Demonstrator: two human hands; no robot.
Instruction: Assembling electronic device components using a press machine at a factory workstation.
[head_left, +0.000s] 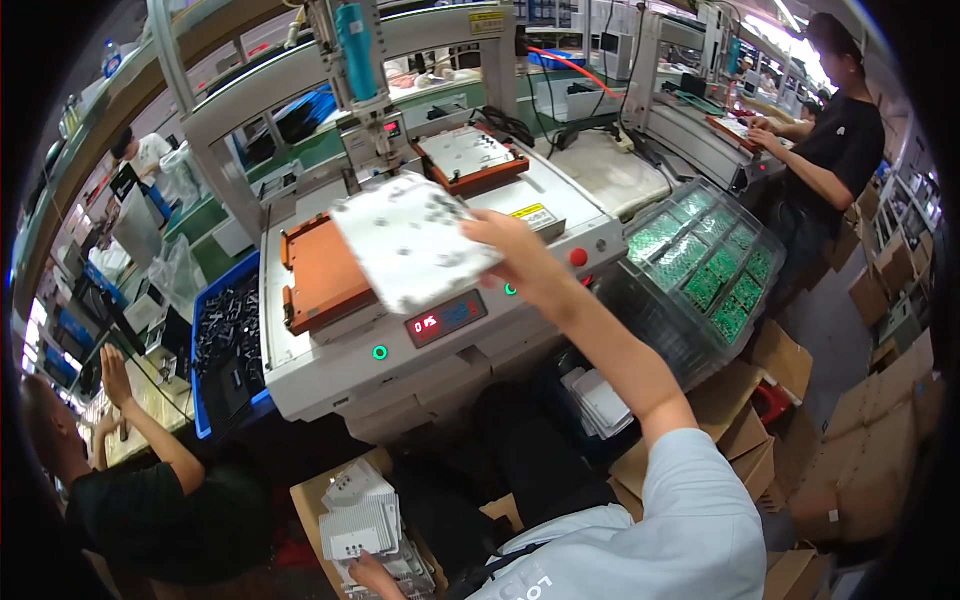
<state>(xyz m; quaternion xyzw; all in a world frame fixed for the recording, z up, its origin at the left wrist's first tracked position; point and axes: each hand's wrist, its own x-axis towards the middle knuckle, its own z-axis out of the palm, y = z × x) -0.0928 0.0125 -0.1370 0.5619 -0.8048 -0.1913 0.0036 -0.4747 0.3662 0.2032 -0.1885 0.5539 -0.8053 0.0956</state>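
Observation:
My right hand [512, 255] grips a white metal plate [405, 235] by its right edge, fingers closed on it. The plate, blurred by motion, has several dark holes and is tilted above an orange fixture [325, 270] on the machine bed. A second orange fixture [500, 175] behind it carries another white plate [465, 152]. Low in the view, my left hand [375, 577] is closed on the lower edge of a grey finned metal casing [352, 530]. That casing lies on a pile of similar ones in a cardboard box [310, 500].
A machine [340, 405] with a vertical blue-bodied tool head [355, 50] stands ahead. Left of it is a blue bin [205, 375] of small black parts; right, a clear tray [765, 235] of green circuit boards. One person [840, 130] works at right, another [150, 500] at left.

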